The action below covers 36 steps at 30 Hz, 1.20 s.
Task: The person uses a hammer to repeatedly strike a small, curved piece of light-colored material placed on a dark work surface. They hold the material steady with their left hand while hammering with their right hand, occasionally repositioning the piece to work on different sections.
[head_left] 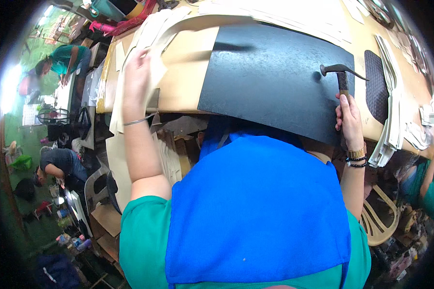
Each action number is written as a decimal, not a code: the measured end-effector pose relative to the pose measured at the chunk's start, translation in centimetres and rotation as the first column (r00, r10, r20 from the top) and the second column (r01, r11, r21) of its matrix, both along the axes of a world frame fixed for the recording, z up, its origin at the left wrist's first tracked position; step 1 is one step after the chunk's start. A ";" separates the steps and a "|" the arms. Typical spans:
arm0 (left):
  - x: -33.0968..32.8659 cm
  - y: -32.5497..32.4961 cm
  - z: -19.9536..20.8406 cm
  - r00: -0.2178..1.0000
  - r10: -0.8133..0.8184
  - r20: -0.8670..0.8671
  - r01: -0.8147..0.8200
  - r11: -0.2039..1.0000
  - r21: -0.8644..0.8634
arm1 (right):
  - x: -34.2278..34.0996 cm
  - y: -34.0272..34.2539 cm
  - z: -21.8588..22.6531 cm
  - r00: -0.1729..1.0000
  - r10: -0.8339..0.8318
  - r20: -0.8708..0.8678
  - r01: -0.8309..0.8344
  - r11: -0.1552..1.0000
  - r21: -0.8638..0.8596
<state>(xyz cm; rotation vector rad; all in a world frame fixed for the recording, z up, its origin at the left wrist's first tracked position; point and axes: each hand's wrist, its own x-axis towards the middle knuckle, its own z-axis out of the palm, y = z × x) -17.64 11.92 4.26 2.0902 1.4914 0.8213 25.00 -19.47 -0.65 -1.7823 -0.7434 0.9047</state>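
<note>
My right hand [350,120] is wrapped around the handle of a shoemaker's hammer [342,72], which has a round face on one side and a long curved claw on the other. The hammer head is raised over the right part of a black board [270,72] on the table. At the far left of the table, my left hand [138,72] pinches a thin, curved cream sheet piece [202,22]. That piece stretches to the right above the board's far edge and is smeared by motion. More cream sheets [147,30] lie beside and beyond this hand.
A dark woven-textured piece [375,82] and a stack of cream pieces [392,103] lie right of the board. Under the table at left are more stacked sheets [170,156]. A beige plastic chair [378,219] stands at lower right. Co-workers [65,60] sit or bend at the left.
</note>
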 end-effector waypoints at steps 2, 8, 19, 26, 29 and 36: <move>-6.1 2.2 0.0 0.974 0.118 -0.191 -0.133 0.989 -0.068 | -0.1 0.1 0.1 1.000 0.016 -0.004 -0.016 1.000 0.005; -4.1 5.1 -3.1 0.810 0.144 -0.568 0.054 0.947 0.317 | -0.1 0.7 0.0 1.000 0.022 -0.010 -0.022 1.000 0.005; 30.8 10.8 -8.6 0.759 -0.554 -0.343 0.628 0.762 0.158 | -1.0 1.4 0.1 0.840 0.062 0.539 -0.034 0.998 -0.061; 33.4 11.3 -7.1 0.637 -0.599 -0.485 0.690 0.724 0.011 | -0.9 1.1 1.0 0.873 0.105 0.477 -0.048 0.990 -0.131; 32.8 9.7 -5.8 0.620 -0.618 -0.483 0.694 0.719 -0.030 | -0.3 1.0 0.4 0.872 0.113 0.476 -0.052 0.989 -0.139; 31.2 9.6 -5.5 0.555 -0.622 -0.552 0.744 0.669 -0.007 | -0.5 1.1 0.9 0.877 0.115 0.466 -0.057 0.989 -0.137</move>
